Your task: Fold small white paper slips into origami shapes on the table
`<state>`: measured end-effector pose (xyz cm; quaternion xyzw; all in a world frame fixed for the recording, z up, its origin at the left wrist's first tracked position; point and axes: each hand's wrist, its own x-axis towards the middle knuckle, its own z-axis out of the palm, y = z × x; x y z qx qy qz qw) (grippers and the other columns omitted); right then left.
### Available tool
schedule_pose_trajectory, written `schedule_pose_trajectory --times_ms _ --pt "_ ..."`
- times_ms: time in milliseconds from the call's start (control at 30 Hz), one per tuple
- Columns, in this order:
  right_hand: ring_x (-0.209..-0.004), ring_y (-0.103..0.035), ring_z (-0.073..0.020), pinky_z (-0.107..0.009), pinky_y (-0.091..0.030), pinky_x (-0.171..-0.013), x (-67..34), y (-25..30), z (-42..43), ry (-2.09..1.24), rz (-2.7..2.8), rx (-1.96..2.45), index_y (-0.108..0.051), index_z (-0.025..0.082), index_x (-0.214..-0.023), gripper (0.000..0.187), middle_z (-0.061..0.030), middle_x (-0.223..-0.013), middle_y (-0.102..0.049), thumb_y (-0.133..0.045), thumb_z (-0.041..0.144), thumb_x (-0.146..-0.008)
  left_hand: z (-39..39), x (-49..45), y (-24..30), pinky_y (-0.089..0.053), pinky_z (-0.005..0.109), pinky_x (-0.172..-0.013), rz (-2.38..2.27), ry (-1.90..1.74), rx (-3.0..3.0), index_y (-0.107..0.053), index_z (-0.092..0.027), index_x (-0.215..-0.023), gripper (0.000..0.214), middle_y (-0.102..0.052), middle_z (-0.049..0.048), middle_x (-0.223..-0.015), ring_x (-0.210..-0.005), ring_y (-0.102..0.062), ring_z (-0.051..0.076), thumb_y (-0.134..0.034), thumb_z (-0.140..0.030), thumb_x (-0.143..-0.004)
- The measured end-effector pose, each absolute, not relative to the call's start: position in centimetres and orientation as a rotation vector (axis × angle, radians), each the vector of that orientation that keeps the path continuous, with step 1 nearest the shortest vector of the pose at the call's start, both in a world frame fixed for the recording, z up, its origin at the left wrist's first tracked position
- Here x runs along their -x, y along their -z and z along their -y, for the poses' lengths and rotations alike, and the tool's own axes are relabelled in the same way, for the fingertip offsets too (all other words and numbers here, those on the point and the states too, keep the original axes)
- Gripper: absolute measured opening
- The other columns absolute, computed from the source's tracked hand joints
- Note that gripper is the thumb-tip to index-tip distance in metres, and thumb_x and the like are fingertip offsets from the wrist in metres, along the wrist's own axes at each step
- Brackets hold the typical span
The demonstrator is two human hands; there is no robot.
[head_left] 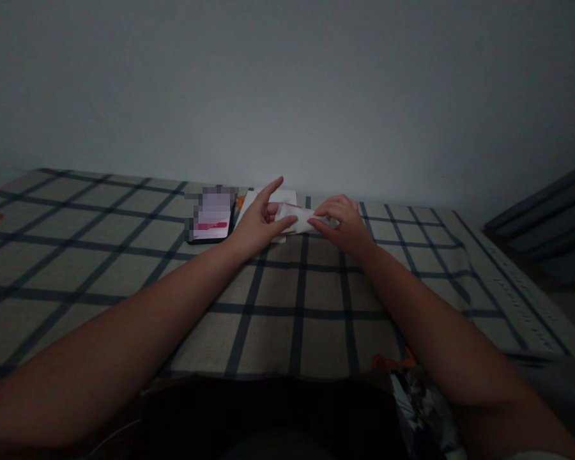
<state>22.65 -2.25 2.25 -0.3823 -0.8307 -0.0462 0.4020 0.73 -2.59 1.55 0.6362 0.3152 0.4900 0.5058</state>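
Note:
Both my arms reach forward over a table covered with a checked cloth [124, 268]. My left hand [259, 220] pinches one end of a small white folded packet [299, 218] between thumb and middle finger, with the index finger raised. My right hand [345, 223] has its fingers curled over the packet's other end. The packet is held just above a white sheet of paper [280, 195] that lies on the cloth.
A phone [211, 216] with a lit screen lies on the cloth just left of my left hand. A plain wall rises behind the table. Dark panels [541, 223] lean at the far right. A crumpled printed wrapper [421, 396] sits at the table's near edge.

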Motion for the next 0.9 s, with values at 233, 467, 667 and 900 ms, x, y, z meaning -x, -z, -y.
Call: schedule_pose_trajectory --times_ms 233,467,667,900 --pt "-0.084 -0.06 -0.0203 -0.038 -0.043 -0.082 -22.9 -2.3 1.8 -0.065 2.035 0.95 -0.068 0.021 -0.081 0.027 -0.0038 -0.084 -0.07 -0.063 0.047 -0.088 1.7 -0.6 -1.0 -0.054 0.033 -0.085 -0.759 -1.296 -1.586 -0.028 -0.03 -0.149 0.096 -0.051 0.0134 -0.14 -0.109 -0.063 0.022 -0.08 -0.033 -0.068" --pt "-0.082 -0.06 -0.02 -0.037 -0.046 -0.079 -23.0 -2.4 1.8 -0.101 1.991 0.912 -0.067 0.021 -0.081 0.022 -0.0032 -0.082 -0.068 -0.064 0.042 -0.087 1.6 -0.2 -0.7 -0.053 0.04 -0.089 -0.895 -1.168 -1.774 -0.063 -0.02 -0.107 0.046 -0.044 0.0127 -0.147 -0.121 -0.054 0.027 -0.08 -0.036 -0.068" --pt "-0.084 -0.061 -0.0202 -0.037 -0.047 -0.08 -23.0 -2.6 2.0 -0.08 2.005 0.865 -0.067 0.022 -0.082 0.02 -0.0039 -0.084 -0.069 -0.064 0.04 -0.088 2.0 -0.1 -1.2 -0.05 0.043 -0.097 -0.939 -1.104 -1.846 -0.068 -0.015 -0.096 0.037 -0.046 0.0146 -0.144 -0.123 -0.052 0.029 -0.08 -0.038 -0.068" --pt "-0.084 -0.061 -0.0198 -0.037 -0.047 -0.082 -22.9 -2.6 1.9 -0.079 2.033 0.81 -0.066 0.022 -0.081 0.021 -0.0034 -0.083 -0.069 -0.064 0.042 -0.089 2.2 0.0 -1.5 -0.049 0.046 -0.098 -0.861 -1.07 -1.898 -0.071 -0.019 -0.093 0.032 -0.04 0.0116 -0.146 -0.127 -0.049 0.028 -0.079 -0.037 -0.068"
